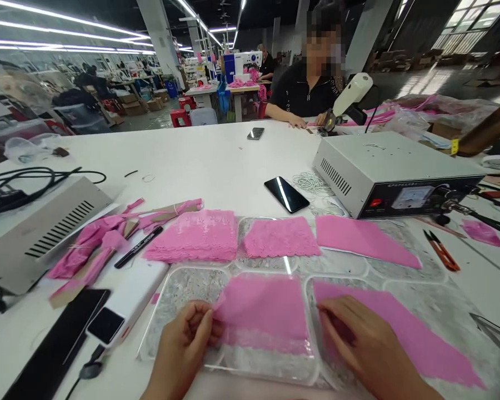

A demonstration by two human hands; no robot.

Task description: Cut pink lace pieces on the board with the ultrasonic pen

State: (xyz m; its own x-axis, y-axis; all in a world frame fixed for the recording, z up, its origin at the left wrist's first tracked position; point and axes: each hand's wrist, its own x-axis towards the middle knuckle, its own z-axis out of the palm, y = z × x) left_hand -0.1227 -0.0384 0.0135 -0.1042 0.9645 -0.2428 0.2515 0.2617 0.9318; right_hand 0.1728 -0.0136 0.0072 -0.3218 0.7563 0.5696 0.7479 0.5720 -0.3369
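Note:
My left hand (pixel 186 339) pinches the left edge of a pink fabric piece (pixel 266 308). This piece lies over a clear, rounded-square compartment of a transparent tray or mat (pixel 312 366), with a sheer scalloped strip along its lower edge. My right hand (pixel 356 333) is closed, its fingertips together at the left edge of a longer pink fabric piece (pixel 416 328); whether they grip it is hidden. Behind my hands lie a stack of pink lace pieces (pixel 195 236), a smaller scalloped lace piece (pixel 281 236) and a smooth pink piece (pixel 362 239).
At right stand a grey control box (pixel 400 166) and orange thread snips (pixel 441 250). At left are another grey box (pixel 45 233), a black marker (pixel 138 247), a white power bank (pixel 129 303) and pink bundles (pixel 91 244). A phone (pixel 286 194) lies ahead; a co-worker (pixel 306 89) sits opposite.

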